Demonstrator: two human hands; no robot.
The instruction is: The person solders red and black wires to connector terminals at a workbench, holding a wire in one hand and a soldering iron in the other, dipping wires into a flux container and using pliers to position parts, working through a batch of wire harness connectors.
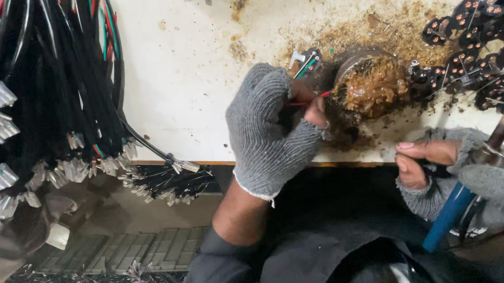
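Beside the round tin of brown paste (370,84) on the stained white surface (189,71), the gloved left hand (270,129) pinches thin red and green wires (308,97), their tips at the tin's rim. Below and right of the tin, the right hand (446,167) is closed around a blue-handled tool (450,217). Black connector pieces (494,42) lie right of the tin; bundled black cables (28,94) hang well left.

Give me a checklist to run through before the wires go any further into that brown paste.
1. Left hand grips the thin wires: ok.
2. Wire tips at the tin of brown paste: ok.
3. Right hand holds the blue-handled tool: ok.
4. Tool tip clear of the wires: cannot tell.
5. Table around the tin free of spilled paste: not ok.
6. Black parts lie apart from the tin: ok.
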